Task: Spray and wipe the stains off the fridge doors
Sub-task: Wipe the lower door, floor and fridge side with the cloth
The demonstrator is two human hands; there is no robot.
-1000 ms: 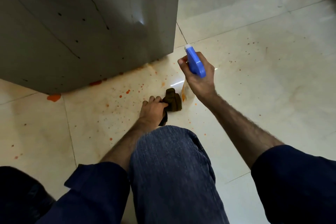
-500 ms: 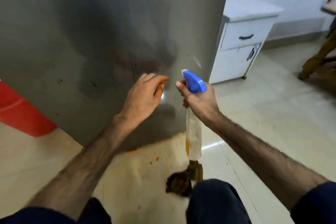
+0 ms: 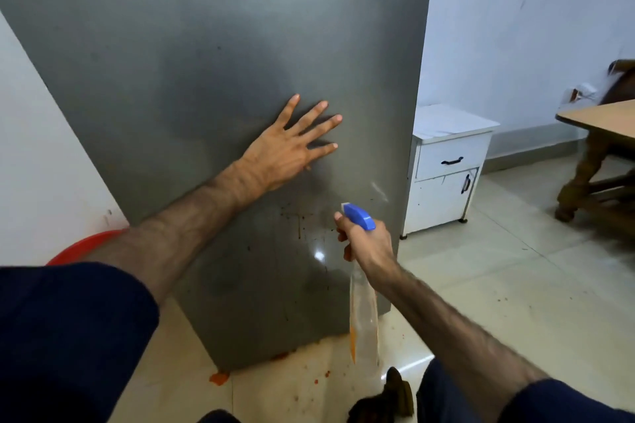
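Observation:
The grey fridge door (image 3: pixel 213 79) fills the upper left of the head view. Small dark specks and a brown drip (image 3: pixel 299 227) mark its lower part. My left hand (image 3: pixel 285 151) lies flat against the door with fingers spread, holding nothing. My right hand (image 3: pixel 366 244) grips a clear spray bottle (image 3: pixel 363 316) with a blue trigger head (image 3: pixel 359 216), nozzle pointing at the door's lower right area. A dark brown cloth (image 3: pixel 388 398) lies on the floor by my knee, below the bottle.
Orange splatters (image 3: pixel 220 378) dot the pale tiled floor at the fridge's base. A red tub (image 3: pixel 86 247) sits to the left behind my arm. A white cabinet (image 3: pixel 446 168) stands right of the fridge, and a wooden table (image 3: pixel 601 117) at far right.
My view has lifted from the floor to the door. My left hand let go of the cloth, rose, and spread flat on the fridge. My right hand kept the bottle.

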